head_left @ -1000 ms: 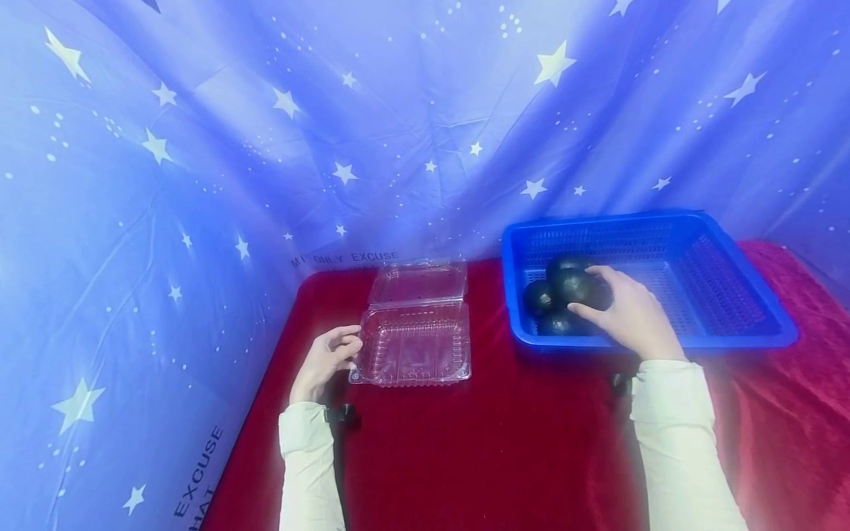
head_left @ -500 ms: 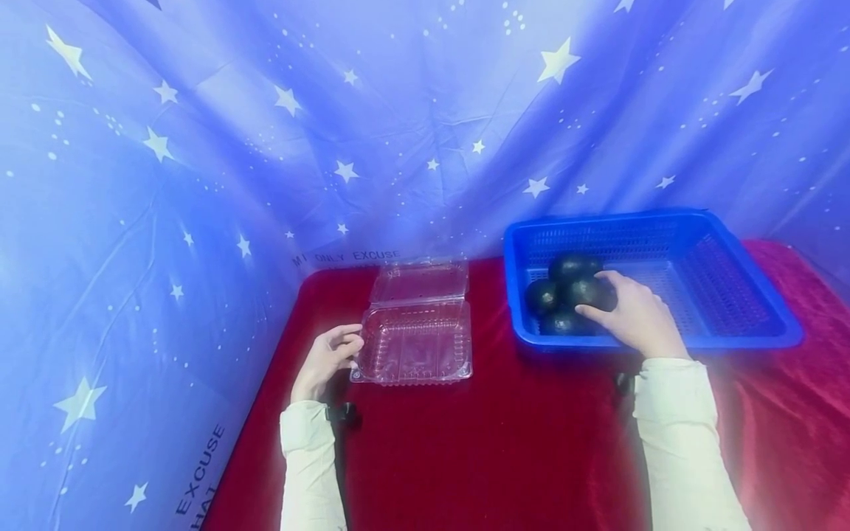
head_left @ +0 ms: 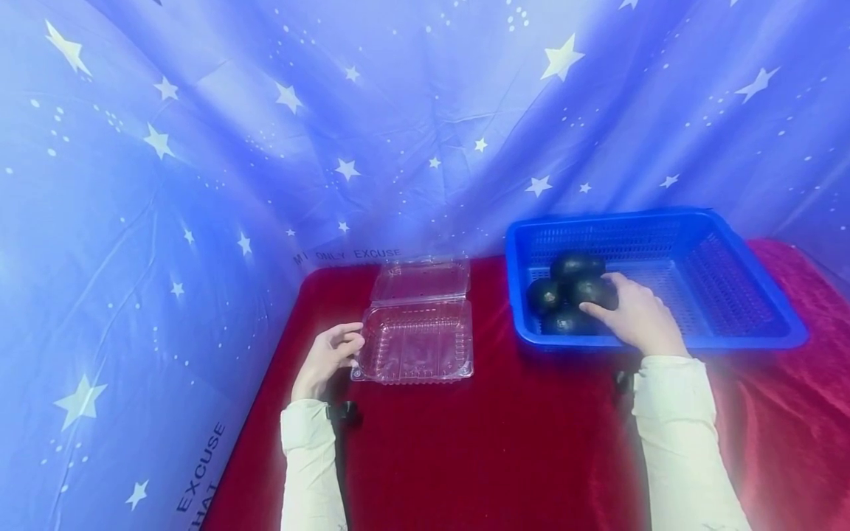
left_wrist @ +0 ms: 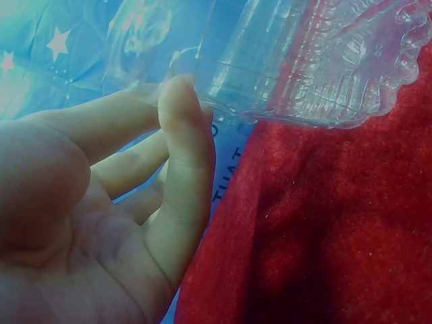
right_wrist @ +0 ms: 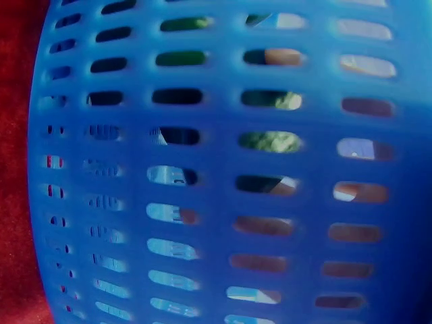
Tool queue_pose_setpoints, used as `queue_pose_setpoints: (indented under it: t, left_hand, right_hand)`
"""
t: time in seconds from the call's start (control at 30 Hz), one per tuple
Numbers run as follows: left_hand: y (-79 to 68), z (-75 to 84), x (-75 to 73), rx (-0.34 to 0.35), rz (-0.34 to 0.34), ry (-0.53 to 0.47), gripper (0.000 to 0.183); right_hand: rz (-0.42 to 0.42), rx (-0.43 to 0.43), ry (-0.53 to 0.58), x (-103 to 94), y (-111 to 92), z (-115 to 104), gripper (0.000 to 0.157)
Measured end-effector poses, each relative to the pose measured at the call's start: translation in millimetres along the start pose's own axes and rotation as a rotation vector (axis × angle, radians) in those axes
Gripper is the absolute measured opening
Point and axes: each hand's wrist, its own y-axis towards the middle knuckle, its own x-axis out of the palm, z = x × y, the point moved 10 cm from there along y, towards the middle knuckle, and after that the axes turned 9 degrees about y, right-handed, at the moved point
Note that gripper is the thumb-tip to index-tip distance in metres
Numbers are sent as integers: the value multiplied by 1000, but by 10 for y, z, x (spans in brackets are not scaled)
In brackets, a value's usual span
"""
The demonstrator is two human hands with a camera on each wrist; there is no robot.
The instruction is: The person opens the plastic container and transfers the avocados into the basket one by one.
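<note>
My left hand [head_left: 324, 361] holds the left edge of a clear plastic clamshell container [head_left: 417, 345], which lies with its lid [head_left: 423, 282] folded back. In the left wrist view, the thumb and a finger pinch the container's rim. At the right, my right hand [head_left: 640, 313] reaches over a blue basket [head_left: 654, 341] and grips a dark green avocado [head_left: 593, 293] inside it. Other avocados [head_left: 546, 296] lie against it on the basket's left side. Through the slots of the basket wall [right_wrist: 219, 118], the right wrist view shows only bits of green fruit and fingers.
A red cloth [head_left: 485, 450] covers the table under container and basket. Blue star-printed fabric [head_left: 425, 118] hangs close behind and along the left side. The basket's raised walls surround the right hand's fruit.
My right hand and the avocado in it have shifted slightly right and toward me inside the basket. The left hand stays at the container. The head view has drifted a little.
</note>
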Motion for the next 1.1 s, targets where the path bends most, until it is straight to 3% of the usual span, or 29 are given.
queue_pose_setpoints:
  t: [0.33,0.6,0.87,1.1]
  left_hand:
    - [27,-3,13,0,-4,6,49]
    - [22,8,25,2,5,5,48]
    - [13,5,32,1,13,10,47]
    - [-12,56,-72,7,71,20,47]
  right_hand:
    - [-142,64,-44,99,21,112,73]
    - [-147,70,-55,100,11,122,72]
    - [-89,32,-43,47,16,80,66]
    - [95,-77,-13,-151,-15,-97,42]
